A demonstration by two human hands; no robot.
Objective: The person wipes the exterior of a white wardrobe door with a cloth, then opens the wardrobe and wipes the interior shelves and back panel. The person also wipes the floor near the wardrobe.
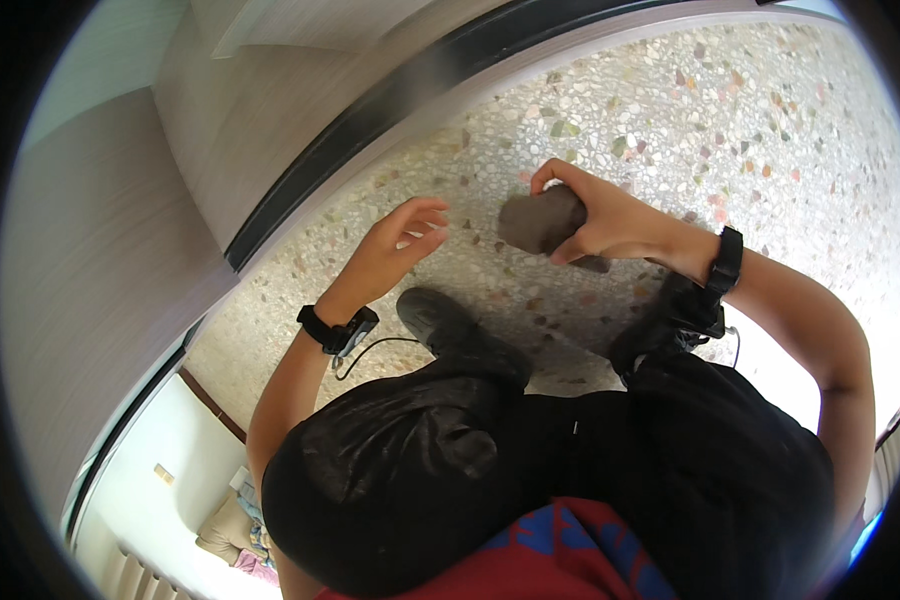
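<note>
My right hand grips a dark grey-brown bundle, with the thumb on its near side and the fingers curled over the far side. The bundle looks like folded or rolled cloth, though its exact kind is unclear. It is at or just above the speckled terrazzo floor. My left hand hovers to the left, apart from the bundle, holding nothing with its fingers loosely bent. Each wrist wears a black strap with a small device; the left one has a thin cable.
A wood-grain cabinet with a black base strip runs along the left and far side. My dark shoes and bent knees in black trousers are below my hands. Cushions and fabric lie at lower left beside a pale wall.
</note>
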